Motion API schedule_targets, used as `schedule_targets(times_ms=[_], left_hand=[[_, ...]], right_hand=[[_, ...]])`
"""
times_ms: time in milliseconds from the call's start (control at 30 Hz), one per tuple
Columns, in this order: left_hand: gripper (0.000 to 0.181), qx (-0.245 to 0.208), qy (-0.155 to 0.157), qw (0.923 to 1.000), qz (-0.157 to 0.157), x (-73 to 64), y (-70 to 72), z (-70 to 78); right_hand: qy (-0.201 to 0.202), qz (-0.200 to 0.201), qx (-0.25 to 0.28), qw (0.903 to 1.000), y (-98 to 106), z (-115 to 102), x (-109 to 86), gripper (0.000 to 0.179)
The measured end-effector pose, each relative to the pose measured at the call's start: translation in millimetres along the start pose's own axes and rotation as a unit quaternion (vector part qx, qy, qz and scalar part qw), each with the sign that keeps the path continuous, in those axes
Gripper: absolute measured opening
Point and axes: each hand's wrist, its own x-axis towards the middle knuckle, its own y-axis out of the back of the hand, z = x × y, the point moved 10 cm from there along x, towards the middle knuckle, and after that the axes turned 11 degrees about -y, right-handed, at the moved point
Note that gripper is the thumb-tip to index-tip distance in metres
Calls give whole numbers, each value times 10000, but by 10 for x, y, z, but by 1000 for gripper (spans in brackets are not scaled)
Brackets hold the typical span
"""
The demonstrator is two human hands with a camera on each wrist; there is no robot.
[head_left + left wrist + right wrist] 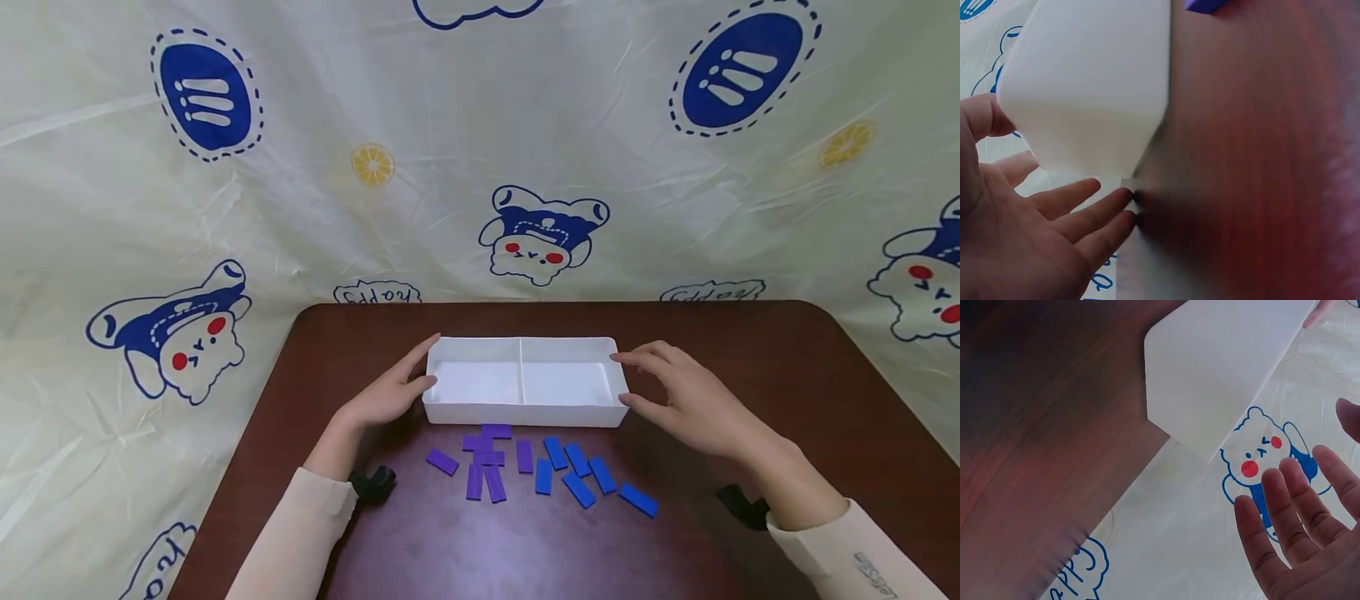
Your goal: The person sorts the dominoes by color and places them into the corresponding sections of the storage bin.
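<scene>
A white two-compartment box stands on the brown table, and both compartments are bare inside. At its left end is my left hand; in the left wrist view its thumb and fingers spread around the end wall, the thumb at the rim. My right hand is beside the right end, fingers extended; in the right wrist view the fingers look apart from the box. Several purple blocks lie in front of the box, with several blue blocks to their right.
The dark brown table has rounded far corners. Behind it hangs a pale printed sheet with cartoon figures, which also runs along both sides. A black strap is on the left wrist and another black strap on the right.
</scene>
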Motion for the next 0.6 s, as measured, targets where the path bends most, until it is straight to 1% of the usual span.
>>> schedule_targets(times_ms=[200,300,433,533,600], left_hand=[[69,-97,-20,9999,30,-35,-7,-59],[68,-224,-39,9997,14,-65,-40,-111],[67,-371,-77,9993,3,-68,-61,-166],[69,-462,-96,9989,58,-56,-38,-186],[69,-494,-107,9987,107,-47,-15,-194]], right_hand=[[51,-172,-82,9998,-18,-65,-119,49],[67,-304,-89,9995,-59,-76,-175,47],[184,-479,-23,9987,-116,-92,-254,46],[309,-626,0,9976,-178,-106,-307,48],[368,-791,-5,9962,-239,-108,-339,52]])
